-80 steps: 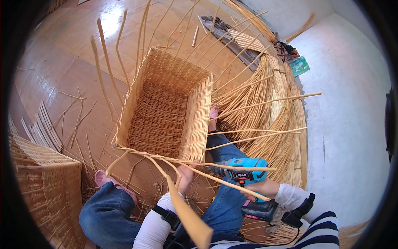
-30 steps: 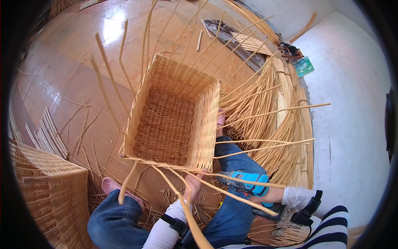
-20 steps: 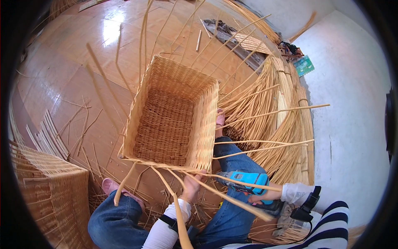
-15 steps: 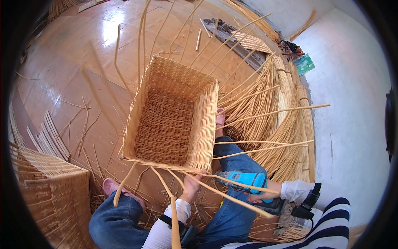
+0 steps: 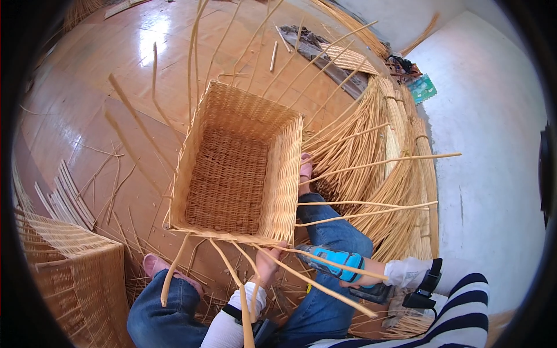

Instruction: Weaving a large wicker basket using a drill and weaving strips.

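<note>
A rectangular wicker basket stands open side up in front of me, with long stakes fanning out from its rim. My left hand grips the rim near its near right corner, fingers closed on the weave. My right hand is wrapped round a blue cordless drill. The drill points left, its nose beside that corner and close to my left fingers; whether it touches the rim cannot be made out. A stake crosses in front of the drill and partly hides it.
Bundles of willow rods lie to the right along the white wall. Another woven basket sits at the lower left. Pale strips and loose twigs litter the floor beside it. My knees flank the near side.
The drill has shifted slightly left and tilted, its nose now closer to the basket's corner. My left hand stays on the rim. The whole view has shifted slightly.
</note>
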